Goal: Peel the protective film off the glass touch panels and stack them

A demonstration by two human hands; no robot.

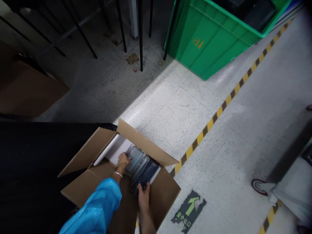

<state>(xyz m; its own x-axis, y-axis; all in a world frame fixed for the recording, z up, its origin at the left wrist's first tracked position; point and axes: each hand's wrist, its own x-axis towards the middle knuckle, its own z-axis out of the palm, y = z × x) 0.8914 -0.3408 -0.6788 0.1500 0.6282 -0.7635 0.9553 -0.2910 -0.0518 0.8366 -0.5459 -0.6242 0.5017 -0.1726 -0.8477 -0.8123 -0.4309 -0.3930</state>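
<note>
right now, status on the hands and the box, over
Left hand on far end of dark trays, right hand gripping near end. Trays on edge in open cardboard box. Flaps folded out, white sheet alongside.

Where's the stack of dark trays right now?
Head view, lower centre: stack of dark trays inside the open cardboard box, between left hand and right hand, beside white foam.

We see a brown cardboard box (156,195) holding dark grey glossy trays (142,167) beside white foam (117,151), a bright blue sleeve (97,211), a green bin (209,42) (yellow lettering on it), and yellow-and-black striped tape (231,94) across the speckled pale floor (175,113).
</note>
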